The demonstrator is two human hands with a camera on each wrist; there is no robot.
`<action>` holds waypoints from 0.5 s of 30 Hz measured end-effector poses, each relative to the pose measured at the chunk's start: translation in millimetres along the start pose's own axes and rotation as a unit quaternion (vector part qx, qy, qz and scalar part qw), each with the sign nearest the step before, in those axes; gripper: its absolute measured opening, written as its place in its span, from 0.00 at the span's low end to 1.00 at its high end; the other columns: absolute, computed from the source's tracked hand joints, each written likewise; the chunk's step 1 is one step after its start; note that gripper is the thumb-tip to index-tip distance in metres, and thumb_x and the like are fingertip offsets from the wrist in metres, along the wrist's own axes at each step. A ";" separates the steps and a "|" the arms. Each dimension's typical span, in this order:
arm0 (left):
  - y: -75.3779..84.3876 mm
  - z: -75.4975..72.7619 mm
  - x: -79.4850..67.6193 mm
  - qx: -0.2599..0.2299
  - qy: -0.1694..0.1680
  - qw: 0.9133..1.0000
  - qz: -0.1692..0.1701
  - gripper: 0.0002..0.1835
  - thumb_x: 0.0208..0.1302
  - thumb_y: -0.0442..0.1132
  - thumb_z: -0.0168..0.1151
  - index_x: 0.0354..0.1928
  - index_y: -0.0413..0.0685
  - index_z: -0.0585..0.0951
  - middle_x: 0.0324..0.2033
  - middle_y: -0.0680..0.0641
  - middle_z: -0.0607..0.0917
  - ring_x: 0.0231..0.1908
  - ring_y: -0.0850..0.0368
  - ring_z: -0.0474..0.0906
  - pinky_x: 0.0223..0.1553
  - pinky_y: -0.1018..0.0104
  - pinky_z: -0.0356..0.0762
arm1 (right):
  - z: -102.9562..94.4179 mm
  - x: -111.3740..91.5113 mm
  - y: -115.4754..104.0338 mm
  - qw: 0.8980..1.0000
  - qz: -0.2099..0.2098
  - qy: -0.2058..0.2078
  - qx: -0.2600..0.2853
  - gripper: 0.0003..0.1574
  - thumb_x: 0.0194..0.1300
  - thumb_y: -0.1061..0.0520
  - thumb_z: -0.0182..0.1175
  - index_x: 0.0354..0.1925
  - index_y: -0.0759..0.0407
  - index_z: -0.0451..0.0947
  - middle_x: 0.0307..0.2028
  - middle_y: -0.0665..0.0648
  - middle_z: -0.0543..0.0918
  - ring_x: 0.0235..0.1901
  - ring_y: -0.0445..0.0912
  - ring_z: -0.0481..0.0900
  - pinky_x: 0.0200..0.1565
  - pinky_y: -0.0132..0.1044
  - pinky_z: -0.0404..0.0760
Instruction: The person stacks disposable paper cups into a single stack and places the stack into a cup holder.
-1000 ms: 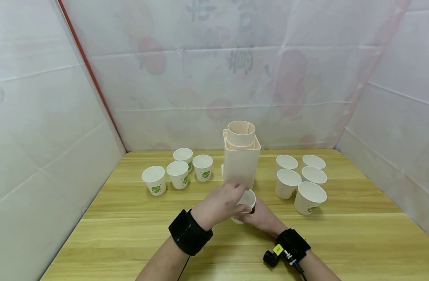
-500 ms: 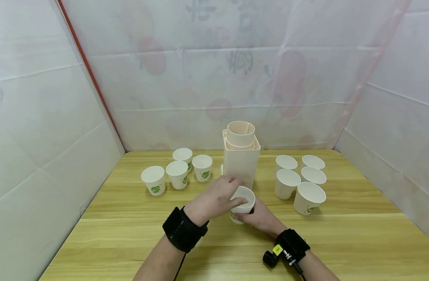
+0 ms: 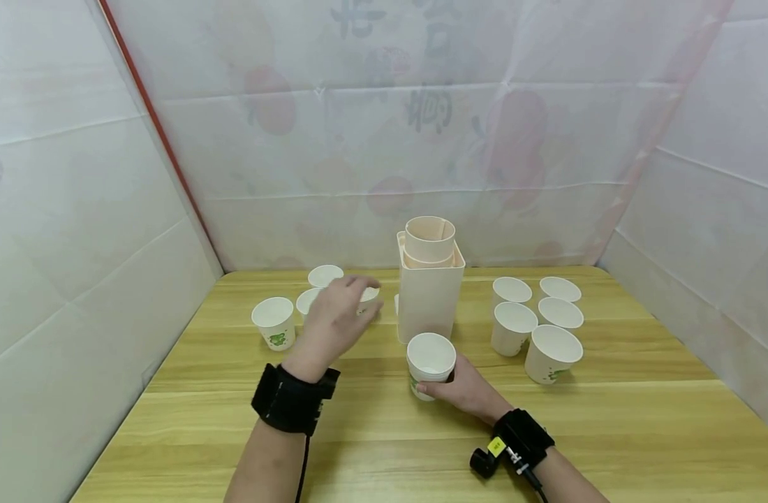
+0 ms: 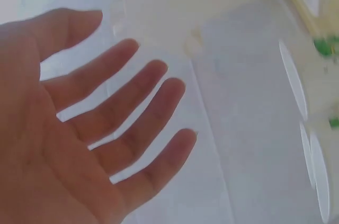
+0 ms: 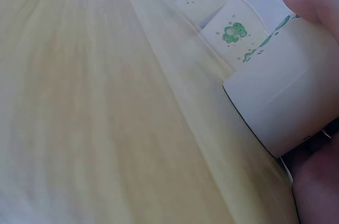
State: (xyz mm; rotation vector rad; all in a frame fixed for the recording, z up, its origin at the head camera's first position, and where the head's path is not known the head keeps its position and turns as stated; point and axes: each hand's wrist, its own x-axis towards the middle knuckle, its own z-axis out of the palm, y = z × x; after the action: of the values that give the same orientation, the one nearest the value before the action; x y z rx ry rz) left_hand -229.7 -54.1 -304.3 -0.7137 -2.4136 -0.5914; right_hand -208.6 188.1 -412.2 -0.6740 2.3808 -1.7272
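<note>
1. The right hand point(image 3: 467, 390) grips a white cup point(image 3: 424, 374), which stands upright between the thumb point(image 3: 433, 388) and the other fingers of this hand, reached from the right side
2. The thumb lies across the near wall of the cup, below the rim, so the mouth is above the grip and faces up
3. In the right wrist view the base of the cup is down at the table point(image 5: 106, 107), and the other fingers are mostly hidden, so I cannot tell how each one lies
4. The left hand point(image 3: 336, 318) is apart from the gripped cup, to its left, and it is free, with fingers extended and spread
5. Four left cups point(image 3: 274, 314) with green prints are near the left hand, which covers parts of some of them in the head view
6. A tall pale box point(image 3: 429, 304) stands just behind the gripped cup, and a round tube point(image 3: 429, 246) rises from its top
7. Five right cups point(image 3: 554, 354) stand in a close group, to the right of the box
8. Each wrist has a black band point(image 3: 292, 402)
</note>
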 end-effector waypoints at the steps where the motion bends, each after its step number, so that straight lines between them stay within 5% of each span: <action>1: -4.0 -3.0 -0.6 0.003 0.008 1.000 -0.011 0.13 0.61 0.44 0.59 0.45 0.48 0.77 0.43 0.44 0.80 0.41 0.51 0.74 0.37 0.57 0.77 | 0.1 0.0 0.0 1.000 0.000 0.000 0.000 0.40 0.51 0.56 0.69 0.58 0.58 0.61 0.52 0.58 0.73 0.51 0.49 0.70 0.56 0.51 0.64; 9: -38.8 -18.4 -10.4 0.014 0.029 0.994 -0.102 0.16 0.62 0.40 0.57 0.51 0.43 0.74 0.49 0.39 0.76 0.45 0.44 0.70 0.42 0.50 0.73 | -0.2 1.0 1.5 1.000 -0.006 -0.011 0.017 0.40 0.52 0.58 0.68 0.59 0.59 0.60 0.53 0.59 0.72 0.52 0.50 0.69 0.56 0.51 0.63; 15: -67.2 -26.2 -20.6 0.039 -0.023 0.978 -0.205 0.29 0.52 0.35 0.59 0.59 0.44 0.66 0.58 0.32 0.64 0.57 0.32 0.54 0.56 0.36 0.54 | -0.3 1.0 2.8 1.000 -0.011 -0.014 0.021 0.40 0.52 0.58 0.67 0.59 0.59 0.60 0.53 0.59 0.71 0.52 0.51 0.68 0.56 0.52 0.63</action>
State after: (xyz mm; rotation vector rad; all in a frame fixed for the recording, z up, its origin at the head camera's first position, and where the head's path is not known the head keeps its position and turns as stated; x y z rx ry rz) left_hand -245.4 -126.8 -313.9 -0.1931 -2.6285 -0.6384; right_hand -210.4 188.6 -414.5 -0.7157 2.3197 -1.7592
